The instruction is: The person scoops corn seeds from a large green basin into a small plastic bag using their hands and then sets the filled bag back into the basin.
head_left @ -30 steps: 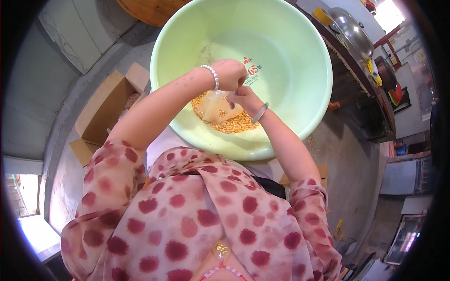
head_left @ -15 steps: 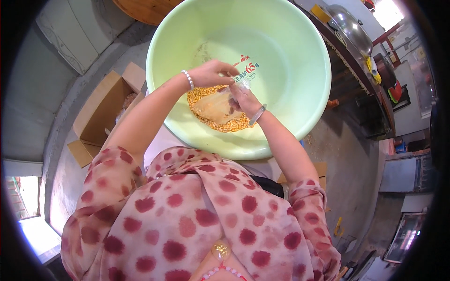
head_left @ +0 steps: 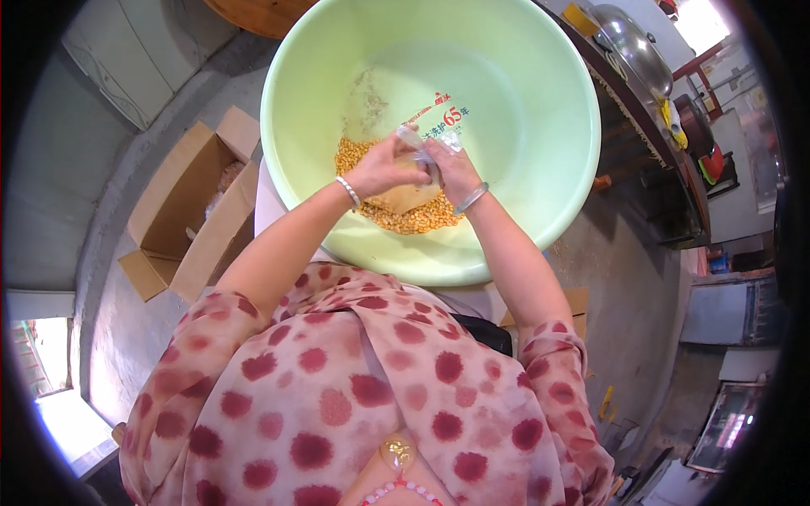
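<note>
Inside a large pale green basin (head_left: 540,160) lies a bed of yellow corn kernels (head_left: 413,223). A clear plastic bag (head_left: 403,201) with beige contents I cannot make out rests on the kernels. Wearing a beaded bracelet, my left hand (head_left: 384,169) is closed on the bag's gathered upper part, with thumb and fingers bent around it. My right hand (head_left: 453,171), with a bangle at the wrist, grips the crumpled plastic just beside the left. Both hands hide part of the bag and kernels.
An opened cardboard box (head_left: 181,202) stands on the floor to the left. At the right, a dark counter (head_left: 650,152) carries a metal lid (head_left: 633,51) and pans. A round wooden surface (head_left: 257,15) shows beyond the basin.
My left hand has moved down and toward me, from above the bag's top to closing around it beside the right hand. The right hand has shifted slightly right.
</note>
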The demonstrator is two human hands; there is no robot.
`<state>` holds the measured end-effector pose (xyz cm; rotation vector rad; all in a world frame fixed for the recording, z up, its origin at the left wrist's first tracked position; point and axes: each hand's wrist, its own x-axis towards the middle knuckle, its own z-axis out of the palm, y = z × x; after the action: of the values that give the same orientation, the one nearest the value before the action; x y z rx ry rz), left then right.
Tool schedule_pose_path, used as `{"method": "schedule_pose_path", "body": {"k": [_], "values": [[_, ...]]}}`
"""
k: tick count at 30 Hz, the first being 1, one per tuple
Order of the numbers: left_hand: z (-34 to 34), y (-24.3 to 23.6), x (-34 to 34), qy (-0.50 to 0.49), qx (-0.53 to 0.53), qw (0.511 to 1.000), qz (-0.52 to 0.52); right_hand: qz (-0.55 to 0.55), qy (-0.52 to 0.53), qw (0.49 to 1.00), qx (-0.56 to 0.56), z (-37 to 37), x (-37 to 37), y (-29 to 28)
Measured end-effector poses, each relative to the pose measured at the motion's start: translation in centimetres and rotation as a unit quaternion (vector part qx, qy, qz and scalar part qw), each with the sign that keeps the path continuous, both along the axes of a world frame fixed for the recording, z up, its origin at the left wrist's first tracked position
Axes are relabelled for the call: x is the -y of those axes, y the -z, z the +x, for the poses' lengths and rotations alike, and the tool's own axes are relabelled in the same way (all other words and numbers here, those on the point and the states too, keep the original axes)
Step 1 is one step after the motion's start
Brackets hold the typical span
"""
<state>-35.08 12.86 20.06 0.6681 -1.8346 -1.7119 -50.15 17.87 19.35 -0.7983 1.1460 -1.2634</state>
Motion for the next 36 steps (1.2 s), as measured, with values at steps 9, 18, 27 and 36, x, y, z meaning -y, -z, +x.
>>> {"method": "schedule_pose_path", "body": {"k": [9,18,27,36], "values": [[0.4,3.4,1.5,-0.018,0.157,0.981,0.115,0.035,-0.071,0.993,0.086,-0.3,-0.6,0.0],[0.9,5.2,1.3,-0.059,-0.117,0.916,0.38,0.024,-0.102,0.994,-0.042,-0.5,-0.8,-0.3],[1.1,2.8,1.2,0.016,-0.067,0.903,0.424,-0.163,0.05,0.814,-0.556,1.1,-0.5,2.2],[0.2,3.7,1.9,0.098,0.139,0.984,0.056,-0.171,0.075,0.821,-0.539,1.5,-0.8,0.9]]}}
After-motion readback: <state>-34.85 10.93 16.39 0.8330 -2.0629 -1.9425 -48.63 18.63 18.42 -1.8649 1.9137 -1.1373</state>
